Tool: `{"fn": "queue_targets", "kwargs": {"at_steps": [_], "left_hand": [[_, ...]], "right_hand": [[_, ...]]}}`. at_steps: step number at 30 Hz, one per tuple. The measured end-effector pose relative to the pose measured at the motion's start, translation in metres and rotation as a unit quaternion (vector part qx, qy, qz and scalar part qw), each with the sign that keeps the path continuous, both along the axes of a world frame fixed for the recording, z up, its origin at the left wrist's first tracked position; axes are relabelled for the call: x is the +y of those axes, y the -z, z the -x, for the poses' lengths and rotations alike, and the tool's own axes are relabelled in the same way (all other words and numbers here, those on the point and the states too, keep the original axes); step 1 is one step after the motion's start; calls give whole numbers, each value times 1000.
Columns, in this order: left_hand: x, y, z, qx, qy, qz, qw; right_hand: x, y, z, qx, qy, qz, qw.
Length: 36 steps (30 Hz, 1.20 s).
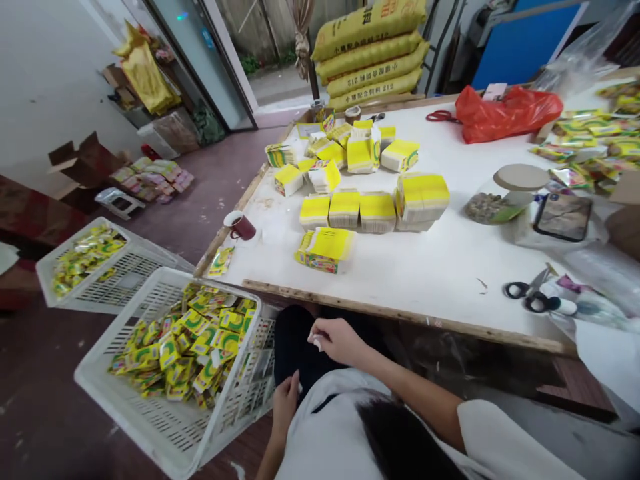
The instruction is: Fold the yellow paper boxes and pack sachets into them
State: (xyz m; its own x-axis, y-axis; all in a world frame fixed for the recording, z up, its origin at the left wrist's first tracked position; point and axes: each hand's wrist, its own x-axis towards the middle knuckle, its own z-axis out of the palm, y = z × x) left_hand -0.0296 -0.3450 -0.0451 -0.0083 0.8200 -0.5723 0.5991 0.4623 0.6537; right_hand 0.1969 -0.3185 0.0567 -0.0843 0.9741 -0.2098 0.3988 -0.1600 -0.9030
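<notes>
White scrap | pinched at my right hand fingertips | looks light, flimsy; I'd grip its edge | left hand curled, hold unclear, basket just beside

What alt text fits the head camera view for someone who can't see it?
A seated person's right hand and left hand are at their lap beside a white crate of yellow-green packets. Ahead, a white table holds yellow packet stacks, a red mug and scissors.
</notes>
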Motion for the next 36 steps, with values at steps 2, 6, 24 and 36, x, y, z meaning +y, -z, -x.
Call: {"fn": "queue_targets", "kwargs": {"at_steps": [2, 6, 24, 36], "left_hand": [[16, -14, -15, -80, -54, -28, 995], [48, -58, -60, -387, -184, -23, 903], [114, -97, -79, -538, -351, -35, 766], [103, -41, -18, -436, -469, 30, 768]], "right_hand": [[14, -5, -1, 107, 51, -7, 993], [28, 0, 25, 289, -41, 77, 953], [87, -20, -15, -22, 41, -96, 994], [175, 11, -114, -496, 43, -25, 867]]}}
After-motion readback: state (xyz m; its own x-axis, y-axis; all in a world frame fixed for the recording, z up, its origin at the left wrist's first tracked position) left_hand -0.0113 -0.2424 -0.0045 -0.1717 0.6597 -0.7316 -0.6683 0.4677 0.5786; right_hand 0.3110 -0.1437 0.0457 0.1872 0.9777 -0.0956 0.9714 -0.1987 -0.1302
